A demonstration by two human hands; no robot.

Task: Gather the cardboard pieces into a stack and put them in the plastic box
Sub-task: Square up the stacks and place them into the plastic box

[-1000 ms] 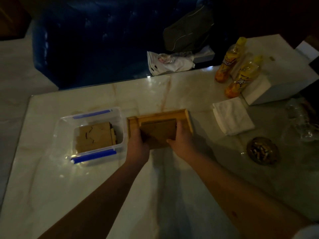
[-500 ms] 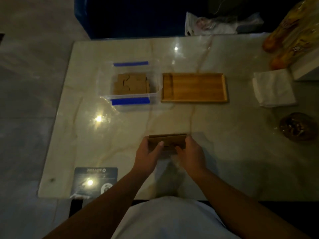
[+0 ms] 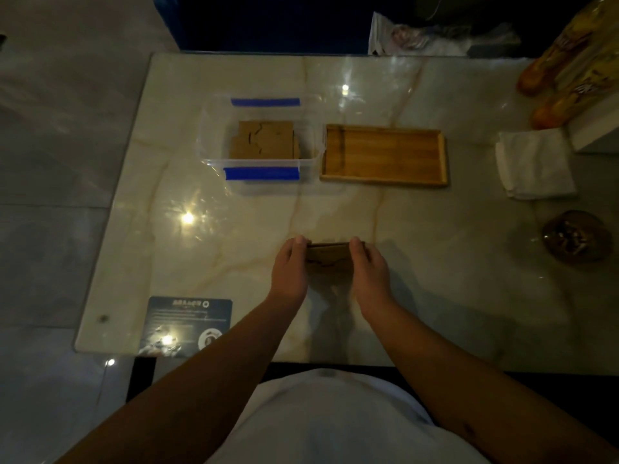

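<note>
Cardboard stack (image 3: 328, 255) clamped between left hand (image 3: 290, 269), right hand (image 3: 368, 271) fingers, well apart from plastic box (image 3: 261, 139).

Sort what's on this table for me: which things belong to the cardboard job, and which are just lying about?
Part of the job:
- cardboard stack, held between left hand and right hand
- plastic box, with cardboard pieces already inside

Lying about:
- wooden tray, nothing in it
- folded white cloth
- ashtray
- yellow bottles
- dark card
</note>
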